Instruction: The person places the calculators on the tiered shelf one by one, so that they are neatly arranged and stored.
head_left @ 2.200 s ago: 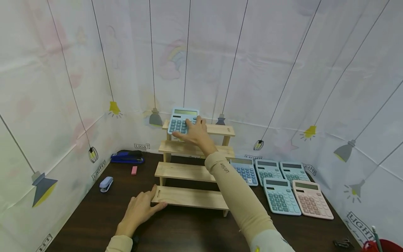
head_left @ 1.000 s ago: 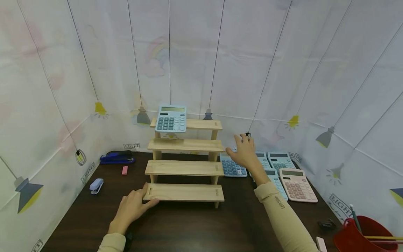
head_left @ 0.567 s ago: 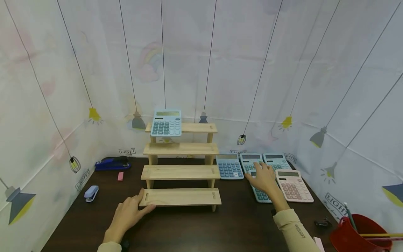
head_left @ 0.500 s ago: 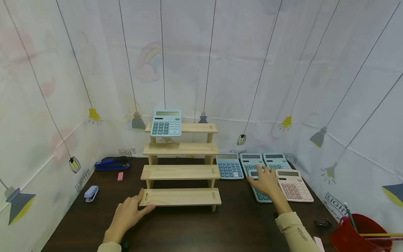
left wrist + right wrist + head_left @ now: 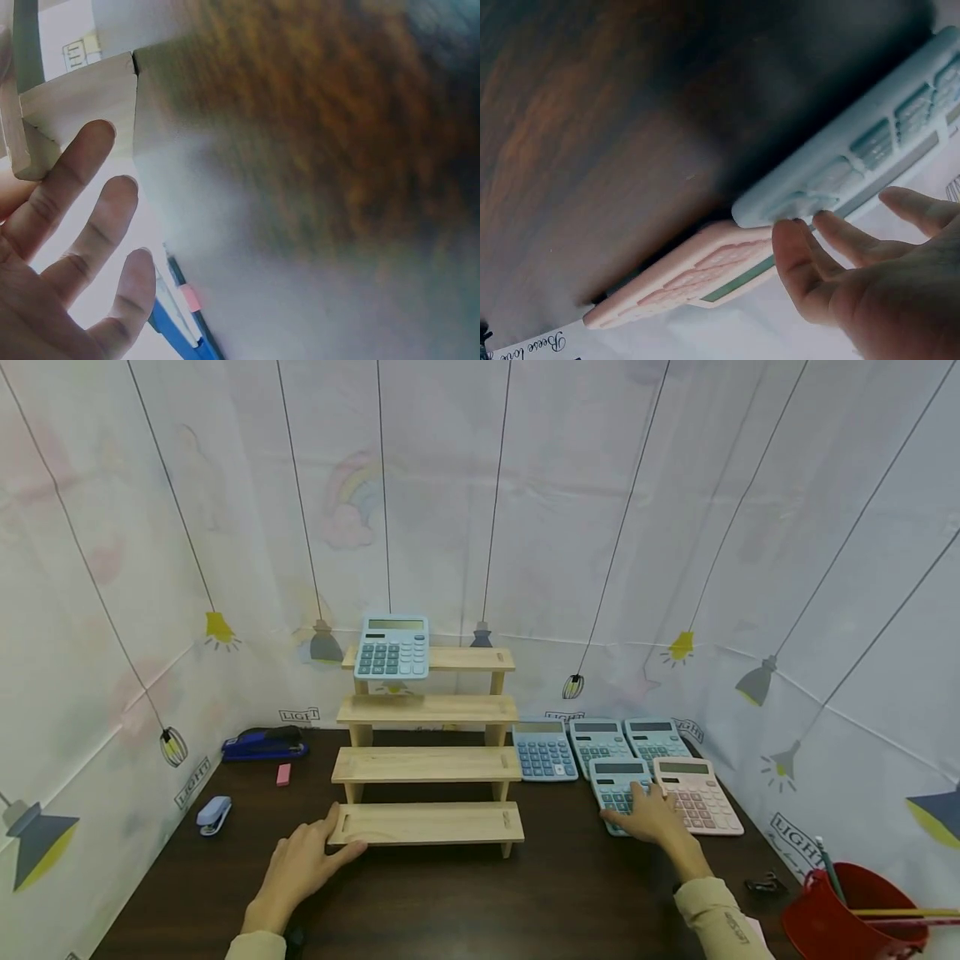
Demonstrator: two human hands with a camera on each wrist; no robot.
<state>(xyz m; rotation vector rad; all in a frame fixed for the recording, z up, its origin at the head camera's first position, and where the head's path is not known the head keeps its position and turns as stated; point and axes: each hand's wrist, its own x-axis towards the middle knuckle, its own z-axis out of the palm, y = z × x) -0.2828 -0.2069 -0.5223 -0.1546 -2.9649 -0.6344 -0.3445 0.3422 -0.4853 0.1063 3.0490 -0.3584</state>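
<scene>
My left hand (image 5: pixel 318 850) lies flat on the dark table (image 5: pixel 465 902), thumb against the left end of the bottom step of a wooden four-step stand (image 5: pixel 427 823); the left wrist view shows its fingers (image 5: pixel 90 202) straight beside the wood (image 5: pixel 82 97). My right hand (image 5: pixel 639 814) rests on the near end of a teal calculator (image 5: pixel 617 777). In the right wrist view its fingertips (image 5: pixel 802 232) touch that calculator's near edge (image 5: pixel 855 157), with a pink calculator (image 5: pixel 682 277) beside it. A blue calculator (image 5: pixel 392 647) leans on the top step.
A pink calculator (image 5: pixel 697 792), a blue one (image 5: pixel 543 749) and two teal ones (image 5: pixel 597 739) lie at the right. A dark blue stapler (image 5: pixel 262 745), pink eraser (image 5: pixel 282 774) and small stapler (image 5: pixel 213 814) are at the left. A red bucket (image 5: pixel 855 914) and binder clip (image 5: pixel 765 885) sit near right.
My right hand left the blue calculator on the top step, swung right and down, and came to rest on the front teal calculator. The left hand stayed by the bottom step.
</scene>
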